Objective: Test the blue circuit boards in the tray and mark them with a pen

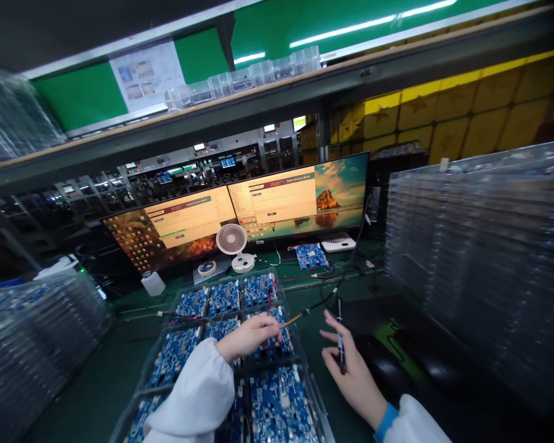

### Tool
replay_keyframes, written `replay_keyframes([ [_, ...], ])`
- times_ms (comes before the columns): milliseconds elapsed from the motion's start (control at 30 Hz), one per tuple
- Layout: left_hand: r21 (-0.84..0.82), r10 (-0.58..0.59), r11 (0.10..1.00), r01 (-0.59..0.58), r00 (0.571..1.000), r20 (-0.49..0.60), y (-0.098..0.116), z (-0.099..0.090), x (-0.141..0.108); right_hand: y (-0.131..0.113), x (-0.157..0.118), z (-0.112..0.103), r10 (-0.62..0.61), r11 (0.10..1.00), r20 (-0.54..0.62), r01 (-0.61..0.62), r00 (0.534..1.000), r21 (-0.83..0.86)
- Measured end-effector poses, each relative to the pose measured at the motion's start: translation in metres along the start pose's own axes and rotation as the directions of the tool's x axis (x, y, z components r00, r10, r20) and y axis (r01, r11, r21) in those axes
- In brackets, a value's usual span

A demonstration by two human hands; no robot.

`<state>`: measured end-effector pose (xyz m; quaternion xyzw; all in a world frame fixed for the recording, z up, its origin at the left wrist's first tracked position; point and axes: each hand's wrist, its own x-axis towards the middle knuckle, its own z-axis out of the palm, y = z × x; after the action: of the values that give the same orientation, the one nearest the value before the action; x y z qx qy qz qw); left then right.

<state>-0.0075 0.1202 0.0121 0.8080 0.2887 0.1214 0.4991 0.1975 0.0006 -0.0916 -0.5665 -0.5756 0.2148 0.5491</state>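
My left hand (255,334) is closed over a blue circuit board in the tray, its fingertips at the end of a yellow cable (292,320). That cable runs right to a black connector. A divided plastic tray (318,411) holds several blue circuit boards (279,400) beneath my left hand and sleeve. To the right of the tray, my right hand (351,368) holds a dark pen-like tool (340,344), with its other fingers spread. A red wire (271,296) rises from the boards beside my left hand.
Two monitors (277,203) stand behind the tray, with a small white fan (231,240) in front. A separate circuit board (310,256) lies near a white device (338,242). Stacked clear trays (471,246) rise at right, others (46,338) at left. A black mouse (382,363) sits beside my right hand.
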Motion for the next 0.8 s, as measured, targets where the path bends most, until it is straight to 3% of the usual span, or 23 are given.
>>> replay_keyframes([
  [167,0.21,0.053,0.973,-0.092,0.981,0.185,0.003,-0.002,-0.008,0.002,0.002,-0.002,-0.052,0.999,0.073,0.051,0.996,0.008],
  [267,0.264,0.033,0.961,-0.087,0.979,0.201,0.002,-0.003,-0.01,0.005,0.001,-0.001,-0.078,0.997,0.142,0.077,0.987,0.011],
  [467,0.429,-0.061,0.903,-0.032,0.977,0.202,0.002,0.005,-0.013,0.007,0.001,-0.001,-0.111,0.994,0.147,0.108,0.983,0.03],
  [633,0.428,-0.028,0.901,-0.067,0.977,0.212,-0.001,0.011,-0.013,0.007,0.002,-0.001,-0.144,0.989,0.23,0.131,0.963,0.071],
  [800,0.465,-0.019,0.881,-0.085,0.976,0.215,-0.004,0.005,-0.016,0.004,0.002,-0.003,-0.151,0.986,0.254,0.129,0.955,0.103],
])
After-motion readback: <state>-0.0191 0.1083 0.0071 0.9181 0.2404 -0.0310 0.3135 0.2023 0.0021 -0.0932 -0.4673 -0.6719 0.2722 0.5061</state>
